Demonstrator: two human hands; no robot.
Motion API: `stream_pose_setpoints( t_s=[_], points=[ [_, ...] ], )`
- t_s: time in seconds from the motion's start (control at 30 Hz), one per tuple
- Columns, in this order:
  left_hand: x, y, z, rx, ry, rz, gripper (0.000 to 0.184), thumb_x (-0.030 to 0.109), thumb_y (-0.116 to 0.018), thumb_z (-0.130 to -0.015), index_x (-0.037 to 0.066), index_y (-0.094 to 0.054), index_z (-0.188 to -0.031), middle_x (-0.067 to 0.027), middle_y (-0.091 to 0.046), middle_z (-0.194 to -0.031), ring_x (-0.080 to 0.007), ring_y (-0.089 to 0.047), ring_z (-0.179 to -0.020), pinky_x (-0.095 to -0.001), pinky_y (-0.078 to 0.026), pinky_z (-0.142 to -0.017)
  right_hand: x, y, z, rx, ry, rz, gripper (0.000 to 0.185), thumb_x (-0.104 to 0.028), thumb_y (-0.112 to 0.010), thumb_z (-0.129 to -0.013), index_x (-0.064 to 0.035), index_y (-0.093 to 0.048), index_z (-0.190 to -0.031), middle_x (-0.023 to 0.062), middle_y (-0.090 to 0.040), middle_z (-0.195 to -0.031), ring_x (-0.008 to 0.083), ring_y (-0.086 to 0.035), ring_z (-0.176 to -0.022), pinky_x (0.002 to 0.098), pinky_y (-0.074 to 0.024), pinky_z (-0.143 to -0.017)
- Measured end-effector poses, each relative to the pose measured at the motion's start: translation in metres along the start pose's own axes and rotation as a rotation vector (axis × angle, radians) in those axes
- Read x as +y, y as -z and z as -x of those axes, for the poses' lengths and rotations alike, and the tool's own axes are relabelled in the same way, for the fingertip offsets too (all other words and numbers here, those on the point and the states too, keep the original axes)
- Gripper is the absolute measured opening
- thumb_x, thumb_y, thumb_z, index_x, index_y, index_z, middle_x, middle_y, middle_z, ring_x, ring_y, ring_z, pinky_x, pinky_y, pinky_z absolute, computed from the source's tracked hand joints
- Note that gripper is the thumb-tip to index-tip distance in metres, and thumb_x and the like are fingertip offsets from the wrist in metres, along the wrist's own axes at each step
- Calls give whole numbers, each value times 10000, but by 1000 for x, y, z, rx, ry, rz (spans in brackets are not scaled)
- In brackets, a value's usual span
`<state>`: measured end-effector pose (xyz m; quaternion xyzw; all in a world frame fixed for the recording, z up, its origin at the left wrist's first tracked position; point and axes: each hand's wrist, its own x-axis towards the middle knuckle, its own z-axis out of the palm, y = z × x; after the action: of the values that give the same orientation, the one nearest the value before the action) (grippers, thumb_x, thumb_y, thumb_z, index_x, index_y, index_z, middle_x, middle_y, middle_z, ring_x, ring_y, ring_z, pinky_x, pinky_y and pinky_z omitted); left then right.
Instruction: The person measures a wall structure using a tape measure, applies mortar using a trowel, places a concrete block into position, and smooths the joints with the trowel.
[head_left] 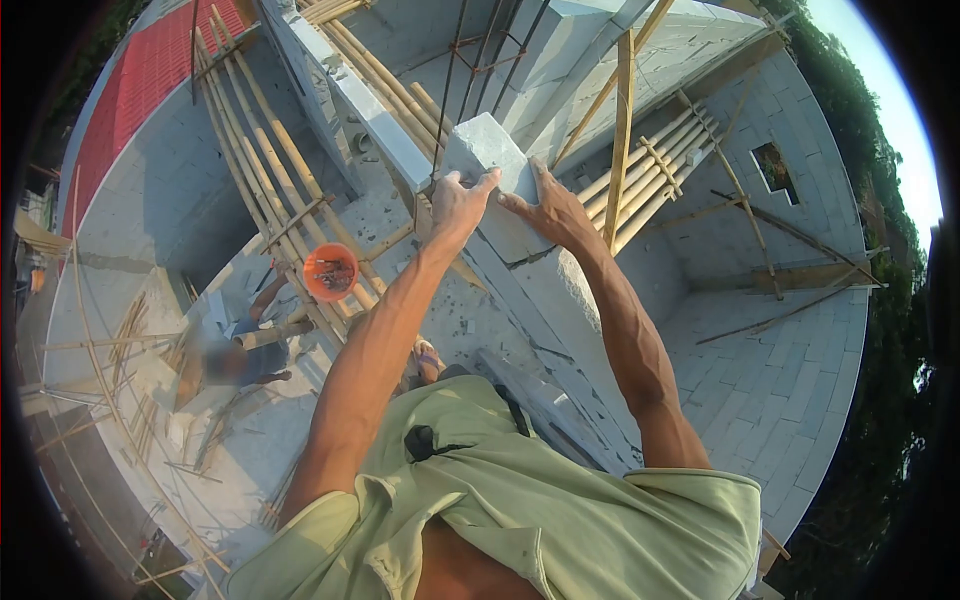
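A pale grey, light concrete block point(488, 145) sits at the end of the wall top in front of me, one corner facing up. My left hand point(462, 207) presses against its near left side, with thumb and fingertips dusty white. On the near right side, my right hand point(553, 210) grips it with the thumb apart from the fingers. The block lies between both hands and touches the wall point(500, 240) beneath; its underside is hidden. Thin steel rods point(465, 75) rise just behind it.
An orange bucket point(330, 272) with tools or debris inside stands on bamboo poles point(262, 165) at left. Another person point(262, 335) is below at left. More bamboo poles point(655, 175) and a wooden post point(621, 130) stand at right. Deep drops flank the wall.
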<state>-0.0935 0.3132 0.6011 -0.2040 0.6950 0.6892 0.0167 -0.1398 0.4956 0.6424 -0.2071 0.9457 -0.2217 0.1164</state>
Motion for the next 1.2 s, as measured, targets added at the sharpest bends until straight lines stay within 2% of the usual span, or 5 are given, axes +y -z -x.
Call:
stream_pose_setpoints(
  t_s=[0.23,0.4,0.57,1.07,1.2],
  points=[
    [-13,-1,-14,71,1,57,575,417,-812,-835,-58,-667,-1125,-123,-685,-981,-178,-653,-829,-307,-525,-658,10,-4,-3,36,58,-21,1050,-687,-634,-887,49,-297,-1554,327,-556,-1397,448,-602,-1250,461,-481,-1056],
    [-6,0,-9,45,8,50,544,407,-816,-835,-50,-672,-1093,-85,-669,-913,-151,-616,-776,-291,-492,-632,-21,45,-6,347,224,-629,544,-450,-478,-1071,66,-646,-1030,129,-661,-879,225,-640,-829,360,-512,-775],
    [5,2,0,34,21,85,516,402,-812,-836,-50,-679,-1047,-67,-657,-862,-122,-593,-752,-269,-474,-653,-40,30,-13,379,341,-1198,522,-347,-444,-1094,-98,-430,-636,-22,-382,-567,83,-312,-531,269,-228,-497],
    [16,4,6,85,77,-103,569,405,-786,-845,-67,-709,-1153,-138,-723,-995,-197,-661,-877,-343,-518,-787,-72,43,-94,225,506,-1523,459,-308,-481,-1059,-101,-414,-654,7,-364,-547,109,-286,-465,289,-212,-458],
    [-5,3,-10,3,56,-10,545,368,-786,-868,-70,-697,-1180,-149,-723,-1031,-226,-669,-921,-346,-520,-811,-54,-19,-119,5,237,-1420,476,-332,-516,-1039,-110,-402,-633,-15,-367,-550,100,-297,-470,287,-213,-447]
  ],
)
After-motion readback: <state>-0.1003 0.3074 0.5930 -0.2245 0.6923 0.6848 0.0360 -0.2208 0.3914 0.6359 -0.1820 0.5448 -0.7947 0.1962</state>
